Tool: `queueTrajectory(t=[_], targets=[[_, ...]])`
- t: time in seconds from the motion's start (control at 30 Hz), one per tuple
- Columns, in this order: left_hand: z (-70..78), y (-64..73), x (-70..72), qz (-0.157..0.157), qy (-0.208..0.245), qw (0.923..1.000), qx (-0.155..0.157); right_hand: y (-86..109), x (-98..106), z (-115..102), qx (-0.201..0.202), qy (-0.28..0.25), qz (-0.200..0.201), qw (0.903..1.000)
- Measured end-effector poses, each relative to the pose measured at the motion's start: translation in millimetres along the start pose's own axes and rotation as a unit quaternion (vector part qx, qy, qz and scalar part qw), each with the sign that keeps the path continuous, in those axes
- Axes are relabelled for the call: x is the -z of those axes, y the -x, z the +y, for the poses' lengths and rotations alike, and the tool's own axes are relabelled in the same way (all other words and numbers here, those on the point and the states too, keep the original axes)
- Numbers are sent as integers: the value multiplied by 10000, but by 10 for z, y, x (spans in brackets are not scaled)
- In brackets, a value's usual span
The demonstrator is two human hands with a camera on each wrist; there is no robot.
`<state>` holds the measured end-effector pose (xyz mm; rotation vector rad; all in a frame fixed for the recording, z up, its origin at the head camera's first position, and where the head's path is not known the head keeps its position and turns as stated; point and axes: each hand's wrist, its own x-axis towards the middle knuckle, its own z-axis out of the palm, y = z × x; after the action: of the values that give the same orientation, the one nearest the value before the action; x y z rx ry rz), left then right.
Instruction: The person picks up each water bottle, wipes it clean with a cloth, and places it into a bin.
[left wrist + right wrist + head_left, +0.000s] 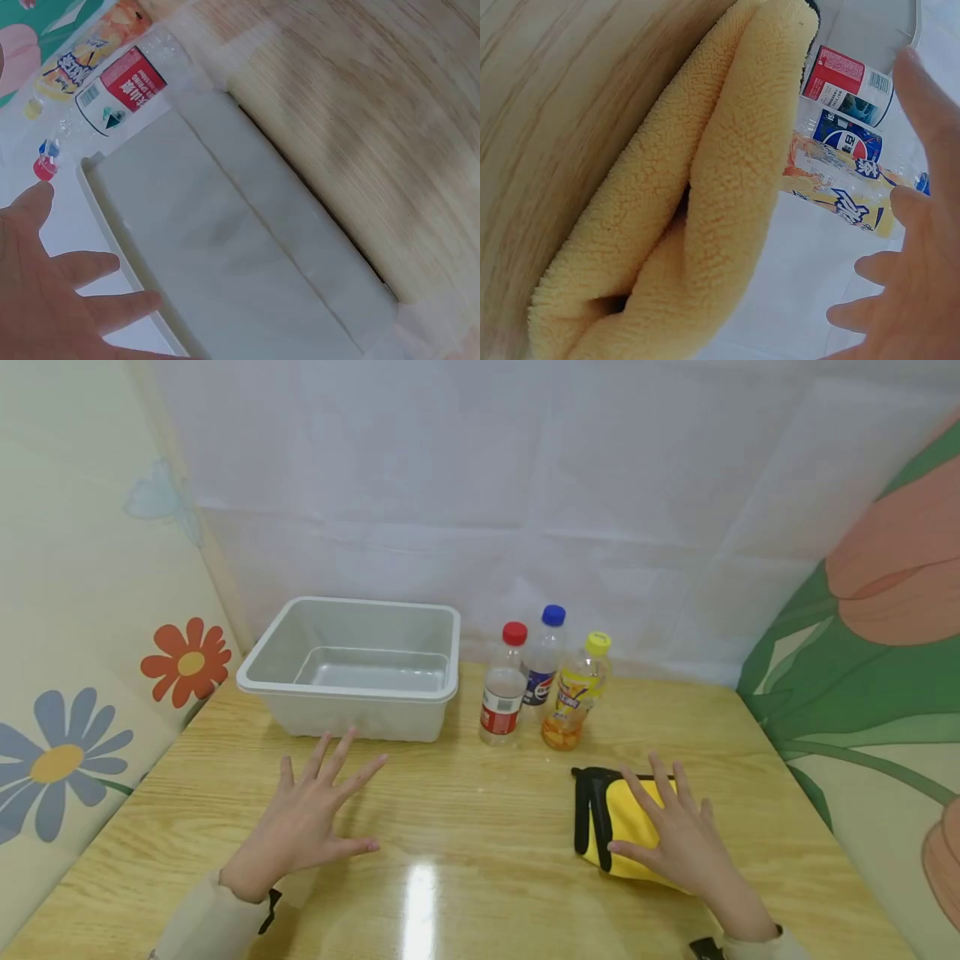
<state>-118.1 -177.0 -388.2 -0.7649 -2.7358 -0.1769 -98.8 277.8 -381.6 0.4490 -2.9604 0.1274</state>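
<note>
My left hand (306,818) is spread with straight fingers in front of the grey plastic basin (360,717), holding nothing. My right hand (678,839), also spread and holding nothing, overlaps a folded yellow towel with black edging (630,814) in the head view. The towel's fluffy folds (735,150) fill much of the right wrist view. Behind and between the hands three bottles stand upright: a red-capped one (502,693), a blue-capped one with a Pepsi label (540,681), and a yellow-capped one (573,697) with a little orange drink at its bottom.
The wooden table (465,827) has a bright glare spot near its front. A white cloth (487,460) hangs behind the basin and bottles. Flower-patterned panels (67,610) flank the table on both sides.
</note>
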Motion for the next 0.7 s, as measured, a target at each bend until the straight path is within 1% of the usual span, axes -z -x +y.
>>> queueTrajectory(t=[0.07, 0.2, 0.33, 0.4, 0.47, 0.6, 0.7], targets=[[-2, -2, -4, 64, -6, 9999, -80, 4, -7, 0, -11, -44, -19, 10000], [-12, -24, -13, 390, -72, 9986, -346, 0, -18, 19, -6, -132, -1, 9999], [-25, -56, -31, 807, -126, 9949, -590, -16, -38, 63, 185, -278, 303, 9990], [-28, -75, -42, 1038, -78, 9919, -722, -22, -45, 84, 275, -436, 453, 9976], [-28, -99, -54, 1275, 9, 9881, -857, -29, -47, 103, 291, -553, 506, 9968], [-16, -157, -94, 1671, 194, 9791, -1146, -31, -33, 119, 71, -781, 225, 9967], [12, -210, -127, 1923, 415, 9711, -1350, -29, -27, 127, 3, -841, -35, 9964]])
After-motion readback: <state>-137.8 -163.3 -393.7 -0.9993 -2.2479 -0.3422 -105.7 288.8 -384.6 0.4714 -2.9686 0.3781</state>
